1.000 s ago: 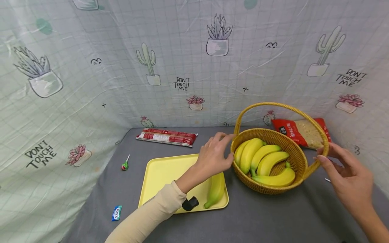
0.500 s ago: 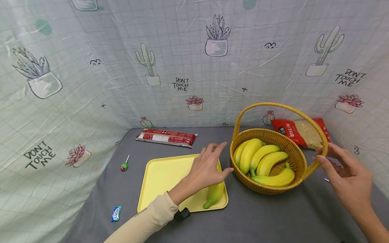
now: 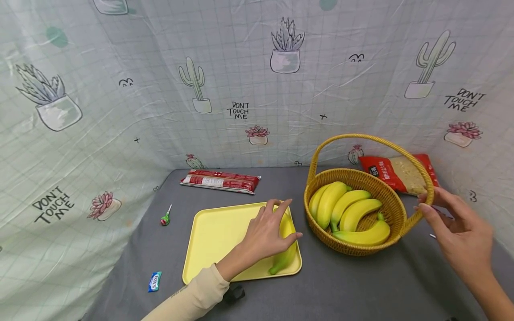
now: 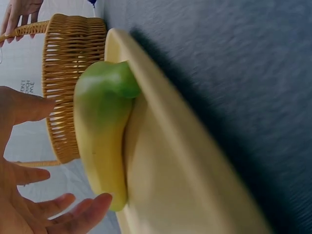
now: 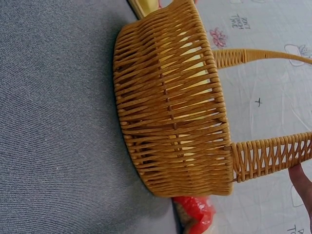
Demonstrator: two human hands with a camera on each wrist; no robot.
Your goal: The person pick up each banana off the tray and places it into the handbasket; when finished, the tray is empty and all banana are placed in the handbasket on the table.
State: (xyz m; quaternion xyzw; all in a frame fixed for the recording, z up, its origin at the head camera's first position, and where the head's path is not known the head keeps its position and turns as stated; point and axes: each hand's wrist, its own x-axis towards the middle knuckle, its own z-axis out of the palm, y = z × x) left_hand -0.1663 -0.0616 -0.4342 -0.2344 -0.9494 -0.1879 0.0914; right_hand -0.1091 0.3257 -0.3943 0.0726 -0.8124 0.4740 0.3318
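My left hand (image 3: 263,234) hovers over the right side of a yellow tray (image 3: 217,240), its fingers spread and thumb apart. Beneath it lies a banana (image 3: 283,262) with a greenish end, partly covered by the hand. In the left wrist view the banana (image 4: 100,131) lies along the tray's rim, close to the fingertips. To the right stands a wicker basket (image 3: 345,248) holding several yellow bananas (image 3: 355,214). My right hand (image 3: 462,234) pinches the right side of the basket's arched handle (image 3: 401,154) between thumb and fingers; the right wrist view catches just one fingertip.
A long red packet (image 3: 220,181) lies behind the tray. On the left are a lollipop (image 3: 165,218) and a small blue packet (image 3: 154,281). Behind the basket rests a red bag (image 3: 401,174) with pale contents. A patterned curtain (image 3: 225,142) borders the grey tabletop.
My left hand has moved from the basket's left rim leftward and down to above the banana on the tray. The right hand and basket have stayed in place.
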